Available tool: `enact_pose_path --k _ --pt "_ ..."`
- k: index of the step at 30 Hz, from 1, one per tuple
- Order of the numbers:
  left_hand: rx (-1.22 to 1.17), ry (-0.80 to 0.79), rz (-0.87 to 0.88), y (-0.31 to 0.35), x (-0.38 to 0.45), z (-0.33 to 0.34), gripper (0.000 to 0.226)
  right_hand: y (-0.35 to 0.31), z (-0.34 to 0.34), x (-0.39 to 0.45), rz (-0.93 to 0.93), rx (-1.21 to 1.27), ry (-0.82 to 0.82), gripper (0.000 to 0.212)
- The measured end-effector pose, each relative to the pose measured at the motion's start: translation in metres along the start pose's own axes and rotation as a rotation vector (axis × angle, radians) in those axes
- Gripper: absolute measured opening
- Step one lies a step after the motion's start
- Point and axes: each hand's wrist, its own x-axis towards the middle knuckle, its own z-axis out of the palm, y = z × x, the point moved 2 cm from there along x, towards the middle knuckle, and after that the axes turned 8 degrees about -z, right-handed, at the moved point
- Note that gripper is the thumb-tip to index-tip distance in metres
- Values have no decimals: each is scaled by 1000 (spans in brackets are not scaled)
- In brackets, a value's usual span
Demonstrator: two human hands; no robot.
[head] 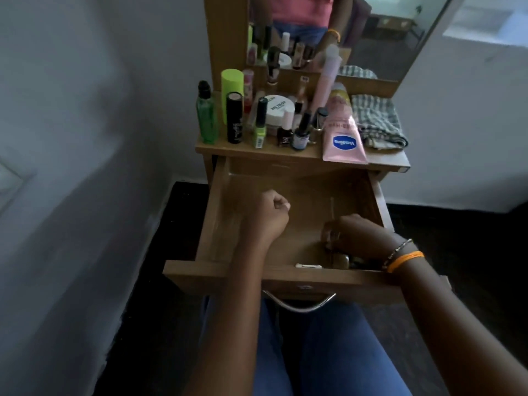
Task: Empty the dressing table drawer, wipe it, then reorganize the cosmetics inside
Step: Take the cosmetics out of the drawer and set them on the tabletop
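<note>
The wooden drawer is pulled out over my lap, and most of its floor is bare. My left hand hovers over the drawer's middle as a closed fist, with nothing visible in it. My right hand reaches into the front right corner and grips a small dark bottle, which is blurred. Another small dark item and a flat pale item lie against the drawer's front wall. Several cosmetics stand on the dressing table top: a green bottle, a white jar and a pink Vaseline tube.
A checked cloth lies folded on the table top at the right. A mirror rises behind the cosmetics. A wall stands close on the left, and dark floor lies on both sides. The drawer's metal handle is above my knees.
</note>
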Motion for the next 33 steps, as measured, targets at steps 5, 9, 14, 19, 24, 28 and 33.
enact_pose_path --k 5,9,14,19,24,28,33 --pt "237 77 33 -4 3 3 12 4 13 11 13 -37 65 18" --pt "268 139 26 -1 2 2 12 9 16 18 5 -87 65 23" --pt "166 249 -12 0 1 -7 13 5 5 12 -112 -30 388 25" --pt "131 -12 229 9 -2 4 22 -4 -7 -1 -319 294 802 23" --pt "241 -137 301 6 -6 12 34 -7 -16 -11 -392 765 843 21" --pt "213 -141 357 9 -8 10 20 -4 -17 -14 -348 857 846 13" --pt "181 -101 365 12 -8 9 18 -3 -12 -12 -312 752 744 24"
